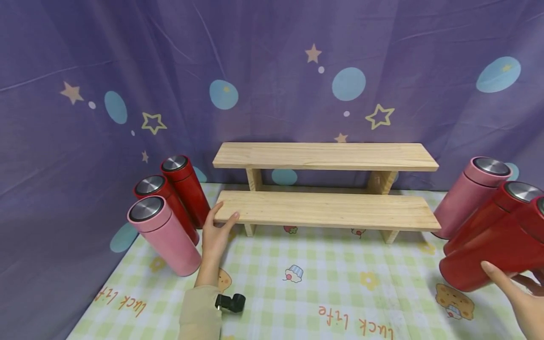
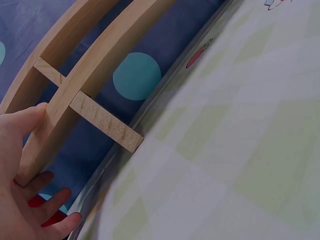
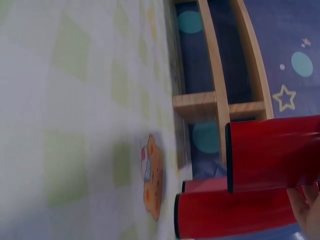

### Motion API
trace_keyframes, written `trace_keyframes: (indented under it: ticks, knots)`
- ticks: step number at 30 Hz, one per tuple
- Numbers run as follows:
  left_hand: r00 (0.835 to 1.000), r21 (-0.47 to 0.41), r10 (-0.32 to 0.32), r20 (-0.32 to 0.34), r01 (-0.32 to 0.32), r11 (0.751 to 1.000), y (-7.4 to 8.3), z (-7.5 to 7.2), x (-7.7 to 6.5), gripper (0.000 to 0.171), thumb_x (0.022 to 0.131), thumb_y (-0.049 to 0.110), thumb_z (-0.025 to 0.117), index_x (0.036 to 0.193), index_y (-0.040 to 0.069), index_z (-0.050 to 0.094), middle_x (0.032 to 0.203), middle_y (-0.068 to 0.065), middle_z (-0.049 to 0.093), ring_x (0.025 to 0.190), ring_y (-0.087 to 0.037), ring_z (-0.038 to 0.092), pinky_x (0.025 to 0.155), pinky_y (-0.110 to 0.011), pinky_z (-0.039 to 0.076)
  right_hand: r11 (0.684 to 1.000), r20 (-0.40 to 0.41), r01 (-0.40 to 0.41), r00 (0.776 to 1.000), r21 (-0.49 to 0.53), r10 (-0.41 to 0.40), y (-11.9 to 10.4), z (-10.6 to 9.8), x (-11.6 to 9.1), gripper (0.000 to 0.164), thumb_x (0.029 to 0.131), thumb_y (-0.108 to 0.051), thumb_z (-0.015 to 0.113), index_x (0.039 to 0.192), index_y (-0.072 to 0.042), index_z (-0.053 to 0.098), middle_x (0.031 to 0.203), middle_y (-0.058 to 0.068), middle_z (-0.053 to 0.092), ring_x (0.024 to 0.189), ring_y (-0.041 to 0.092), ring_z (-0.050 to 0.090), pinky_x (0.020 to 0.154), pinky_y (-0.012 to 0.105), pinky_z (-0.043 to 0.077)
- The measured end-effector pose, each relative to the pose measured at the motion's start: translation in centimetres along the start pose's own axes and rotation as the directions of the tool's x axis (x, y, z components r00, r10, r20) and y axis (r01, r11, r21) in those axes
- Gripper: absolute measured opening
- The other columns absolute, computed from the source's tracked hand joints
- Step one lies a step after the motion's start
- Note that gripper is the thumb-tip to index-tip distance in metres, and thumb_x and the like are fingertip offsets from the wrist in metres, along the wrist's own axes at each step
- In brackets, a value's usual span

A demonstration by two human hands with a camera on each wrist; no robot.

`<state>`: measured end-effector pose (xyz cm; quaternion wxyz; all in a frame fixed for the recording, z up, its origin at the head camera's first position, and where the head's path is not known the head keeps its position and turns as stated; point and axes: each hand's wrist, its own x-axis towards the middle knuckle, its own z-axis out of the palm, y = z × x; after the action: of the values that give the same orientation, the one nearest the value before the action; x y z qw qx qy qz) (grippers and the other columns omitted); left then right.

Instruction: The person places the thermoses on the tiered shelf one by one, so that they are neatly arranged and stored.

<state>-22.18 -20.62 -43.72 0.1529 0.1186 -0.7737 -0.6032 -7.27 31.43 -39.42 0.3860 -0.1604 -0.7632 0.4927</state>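
Note:
A two-tier wooden shelf stands at the back, with a lower board (image 1: pixel 327 210) and an upper board (image 1: pixel 325 156). My left hand (image 1: pixel 214 238) grips the left end of the lower board, thumb on one face and fingers reaching beneath in the left wrist view. At the right edge, my right hand (image 1: pixel 520 295) holds a red thermos (image 1: pixel 493 257), its far fingers partly hidden behind it. The right wrist view shows that thermos (image 3: pixel 275 152) raised, its base higher than that of the red thermos (image 3: pixel 230 215) beside it.
A pink thermos (image 1: pixel 467 203) stands behind the red ones, right of the shelf. On the left stand a pink thermos (image 1: pixel 172 241) and two red thermoses, one in the middle (image 1: pixel 176 205) and one at the back (image 1: pixel 190 193). A purple curtain (image 1: pixel 272 47) hangs behind the checked tablecloth (image 1: pixel 318 264).

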Motion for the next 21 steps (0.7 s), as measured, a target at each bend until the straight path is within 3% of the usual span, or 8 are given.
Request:
trace_keyframes:
  ticks: [5,10,21]
  knots:
    - [1.000,-0.007,-0.004,0.005,0.004,1.000,0.0,0.0,-0.1,0.070,0.087,0.034,0.077,0.148,0.018,0.046,0.155,-0.016,0.035,0.136,-0.032,0.040,0.102,-0.044,0.039,0.999,0.046,-0.034,0.998,-0.005,0.034,-0.9,0.7,0.0,0.087,0.077,0.022,0.070,0.149,-0.018,0.042,0.125,-0.013,0.056,0.102,0.001,0.055,0.075,0.003,0.041]
    - [1.000,-0.034,-0.003,0.008,0.003,0.999,-0.1,0.0,-0.2,0.071,0.087,0.034,0.078,0.148,0.018,0.046,0.154,-0.015,0.036,0.134,-0.031,0.042,0.100,-0.044,0.041,1.000,0.113,-0.007,0.994,-0.020,0.009,-2.2,1.7,0.4,0.089,0.076,0.017,0.074,0.149,-0.022,0.041,0.130,-0.008,0.054,0.106,0.004,0.053,0.078,0.004,0.041]
    - [1.000,-0.033,0.000,0.006,0.000,0.999,-0.2,0.1,-0.1,0.071,0.088,0.035,0.077,0.149,0.018,0.045,0.154,-0.016,0.037,0.134,-0.032,0.043,0.102,-0.044,0.040,0.999,0.172,0.013,0.985,0.043,-0.020,-4.1,3.9,1.4,0.089,0.072,0.015,0.078,0.146,-0.020,0.043,0.119,-0.010,0.060,0.099,0.002,0.059,0.078,0.006,0.044]
